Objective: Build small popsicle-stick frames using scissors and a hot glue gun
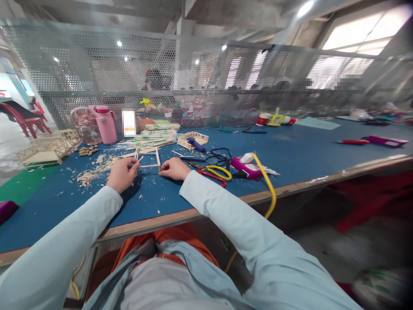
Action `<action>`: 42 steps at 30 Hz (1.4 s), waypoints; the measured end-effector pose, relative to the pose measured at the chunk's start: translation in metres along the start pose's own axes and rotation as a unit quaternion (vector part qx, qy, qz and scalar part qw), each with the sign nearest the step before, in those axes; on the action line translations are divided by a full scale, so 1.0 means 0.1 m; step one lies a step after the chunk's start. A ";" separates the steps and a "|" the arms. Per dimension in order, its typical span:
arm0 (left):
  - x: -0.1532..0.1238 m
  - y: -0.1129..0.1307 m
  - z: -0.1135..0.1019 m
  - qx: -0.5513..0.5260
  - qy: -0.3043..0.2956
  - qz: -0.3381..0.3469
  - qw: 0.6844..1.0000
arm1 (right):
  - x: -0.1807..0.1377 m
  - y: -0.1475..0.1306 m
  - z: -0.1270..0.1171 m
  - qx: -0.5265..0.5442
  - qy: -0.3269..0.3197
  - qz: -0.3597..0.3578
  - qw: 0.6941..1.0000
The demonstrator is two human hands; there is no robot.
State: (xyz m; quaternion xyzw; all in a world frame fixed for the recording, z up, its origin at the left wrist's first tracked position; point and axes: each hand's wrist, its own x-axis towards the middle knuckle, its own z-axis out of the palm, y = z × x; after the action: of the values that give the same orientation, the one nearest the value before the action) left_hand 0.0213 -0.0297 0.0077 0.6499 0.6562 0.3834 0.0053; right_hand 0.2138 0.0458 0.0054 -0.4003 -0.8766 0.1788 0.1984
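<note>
A small open frame of thin wooden sticks (pixel 149 166) stands on the blue tabletop between my hands. At its left side, my left hand (pixel 122 174) pinches a short wooden stick (pixel 140 159) between thumb and fingers. The fingertips of my right hand (pixel 176 168) are closed on the lower right corner of the frame. Wood scraps (pixel 85 178) lie scattered to the left of my left hand. Just right of my right hand are scissors (pixel 222 168) with yellow and red handles.
Bundled sticks (pixel 158 134), a pink bottle (pixel 106 125) and finished stick models (pixel 47 148) stand behind and left. A blue tool (pixel 196 144) rests on another stick piece. A purple box (pixel 245 170) with a yellow cord (pixel 268 181) lies right. A perforated metal screen (pixel 129 69) borders the back.
</note>
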 end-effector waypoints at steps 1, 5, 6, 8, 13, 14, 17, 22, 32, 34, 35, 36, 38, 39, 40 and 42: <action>0.00 -0.01 0.00 -0.002 0.009 0.011 1.000 | -0.01 -0.01 -0.03 -0.008 0.002 -0.001 1.000; 0.00 -0.02 -0.06 -0.019 0.086 0.056 0.995 | -0.19 0.01 -0.27 -0.096 0.058 0.015 0.994; 0.01 -0.02 -0.08 -0.041 0.093 0.048 0.994 | -0.27 0.03 -0.35 -0.143 0.069 0.038 0.987; 0.01 0.01 -0.12 -0.138 0.069 0.001 0.988 | -0.45 0.11 -0.50 -0.256 0.047 0.121 0.958; 0.01 0.14 -0.15 -0.465 -0.050 -0.119 0.876 | -0.81 0.29 -0.70 -0.310 -0.064 0.156 0.936; 0.01 0.16 -0.15 -0.493 -0.062 -0.131 0.858 | -0.84 0.31 -0.72 -0.303 -0.068 0.144 0.940; -0.01 0.18 -0.13 -0.519 -0.088 -0.154 0.836 | -0.87 0.31 -0.75 -0.284 -0.056 0.146 0.946; -0.05 0.16 -0.10 -0.494 -0.114 -0.139 0.851 | -0.79 0.18 -0.64 -0.272 0.036 0.118 0.954; -0.09 0.25 -0.15 -0.468 -0.127 -0.121 0.866 | -0.41 0.11 -0.22 -0.298 -0.018 0.139 0.944; -0.09 0.27 -0.15 -0.468 -0.133 -0.120 0.866 | -0.42 0.13 -0.23 -0.306 -0.019 0.125 0.944; -0.09 0.27 -0.14 -0.466 -0.135 -0.119 0.866 | -0.42 0.14 -0.24 -0.308 -0.020 0.119 0.944; -0.09 0.27 -0.14 -0.464 -0.137 -0.118 0.867 | -0.43 0.14 -0.24 -0.308 -0.022 0.116 0.944; -0.09 0.26 -0.12 -0.460 -0.140 -0.113 0.870 | -0.42 0.13 -0.27 -0.300 -0.018 0.121 0.946; -0.09 0.25 -0.11 -0.458 -0.141 -0.110 0.871 | -0.42 0.12 -0.30 -0.290 -0.008 0.130 0.948; -0.09 0.23 -0.10 -0.456 -0.143 -0.106 0.872 | -0.41 0.12 -0.33 -0.276 0.015 0.142 0.950; -0.09 0.20 -0.09 -0.451 -0.146 -0.090 0.876 | -0.41 0.12 -0.42 -0.226 0.109 0.165 0.954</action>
State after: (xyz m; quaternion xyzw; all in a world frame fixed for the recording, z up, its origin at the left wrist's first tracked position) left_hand 0.0355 -0.0443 0.0201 0.5641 0.4594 0.5362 0.4281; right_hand 0.2671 0.0277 0.0275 -0.5908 -0.7889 -0.0383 0.1649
